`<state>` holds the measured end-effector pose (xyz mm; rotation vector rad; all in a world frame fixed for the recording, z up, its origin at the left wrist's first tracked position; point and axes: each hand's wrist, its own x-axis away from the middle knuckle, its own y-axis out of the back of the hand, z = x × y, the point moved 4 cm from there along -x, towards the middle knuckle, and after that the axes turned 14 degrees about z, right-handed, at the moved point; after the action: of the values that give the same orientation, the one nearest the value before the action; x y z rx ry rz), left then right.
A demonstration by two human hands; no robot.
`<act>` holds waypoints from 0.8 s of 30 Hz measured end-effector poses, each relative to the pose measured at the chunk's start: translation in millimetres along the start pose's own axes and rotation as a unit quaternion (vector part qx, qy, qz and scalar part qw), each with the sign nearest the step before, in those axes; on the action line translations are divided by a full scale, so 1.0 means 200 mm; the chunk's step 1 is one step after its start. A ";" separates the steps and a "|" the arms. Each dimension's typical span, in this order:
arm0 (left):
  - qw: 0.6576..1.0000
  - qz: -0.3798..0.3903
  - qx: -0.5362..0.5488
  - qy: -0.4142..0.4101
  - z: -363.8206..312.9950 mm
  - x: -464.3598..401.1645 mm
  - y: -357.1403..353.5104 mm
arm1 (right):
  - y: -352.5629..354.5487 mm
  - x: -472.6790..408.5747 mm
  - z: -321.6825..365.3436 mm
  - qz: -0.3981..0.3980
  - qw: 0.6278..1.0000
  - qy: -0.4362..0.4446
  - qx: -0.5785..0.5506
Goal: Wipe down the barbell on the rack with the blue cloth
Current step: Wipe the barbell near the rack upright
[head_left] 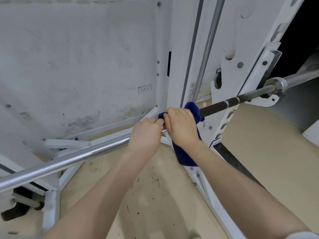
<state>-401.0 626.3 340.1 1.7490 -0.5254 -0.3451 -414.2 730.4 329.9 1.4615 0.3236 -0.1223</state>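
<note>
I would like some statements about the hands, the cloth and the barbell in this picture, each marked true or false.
1. Both hands are on the blue cloth at the barbell. True: the left hand pinches its end, and the right hand grips it over the bar.
2. The cloth is wrapped around the far right sleeve of the bar. False: it sits on the shaft between the shiny part and the dark part.
3. Part of the cloth hangs down below the right hand. True.
4. The barbell lies on the floor. False: it rests on the white rack, above the floor.
</note>
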 end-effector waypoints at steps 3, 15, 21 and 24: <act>1.000 0.003 -0.001 0.005 0.00 0.01 0.00 | 0.01 0.00 -0.20 -0.007 1.000 0.002 0.020; 0.997 -0.031 0.018 0.072 -0.17 -0.12 -0.01 | 0.03 0.00 -0.20 -0.070 0.996 0.063 0.010; 0.996 -0.055 0.031 0.066 -0.28 -0.19 -0.02 | 0.06 -0.02 -0.66 0.013 0.998 0.012 0.064; 0.991 -0.093 0.034 0.087 -0.30 -0.19 -0.04 | 0.08 -0.03 -0.82 0.041 0.996 -0.062 0.046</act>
<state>-401.3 697.7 344.9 1.8792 -0.2515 -0.3050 -439.3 892.3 334.1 1.5478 0.1576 -0.1626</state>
